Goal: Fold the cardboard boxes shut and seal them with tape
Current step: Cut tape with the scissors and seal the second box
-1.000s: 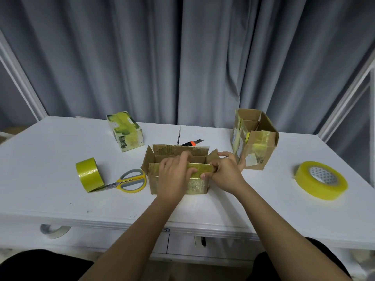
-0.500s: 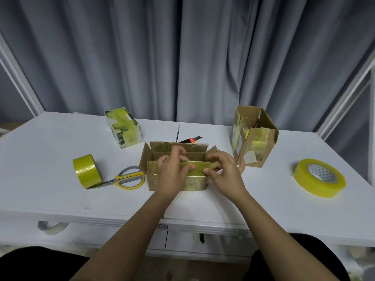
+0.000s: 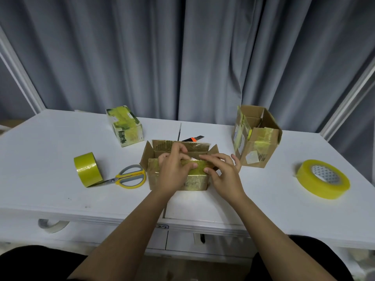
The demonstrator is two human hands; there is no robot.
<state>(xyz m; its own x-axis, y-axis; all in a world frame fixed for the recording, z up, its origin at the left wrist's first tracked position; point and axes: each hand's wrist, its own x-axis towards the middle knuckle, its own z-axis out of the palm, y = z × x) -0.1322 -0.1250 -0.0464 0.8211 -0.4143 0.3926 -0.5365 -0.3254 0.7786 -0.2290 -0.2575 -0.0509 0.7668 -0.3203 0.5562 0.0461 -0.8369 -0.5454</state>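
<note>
A low cardboard box (image 3: 196, 182) wrapped in yellow tape sits open at the middle of the white table (image 3: 263, 199); its back and side flaps stand up. My left hand (image 3: 174, 169) grips the near flap, fingers curled over its top edge and thumb on its taped front. Just to the right, my right hand (image 3: 223, 173) holds the same flap, fingers laid over the edge and thumb on the front. A yellow tape roll (image 3: 87, 169) stands on edge at the left. A wider tape roll (image 3: 322, 179) lies flat at the right.
Yellow-handled scissors (image 3: 129, 177) lie between the left roll and the box. A small taped box (image 3: 125, 126) stands at the back left, an open cardboard box (image 3: 256, 145) at the back right. A utility knife (image 3: 192, 138) lies behind the middle box. Grey curtains hang behind.
My right hand has slid left along the near flap, its fingers now stretched over the edge beside my left thumb. My left hand stays on the flap. The view shifted slightly.
</note>
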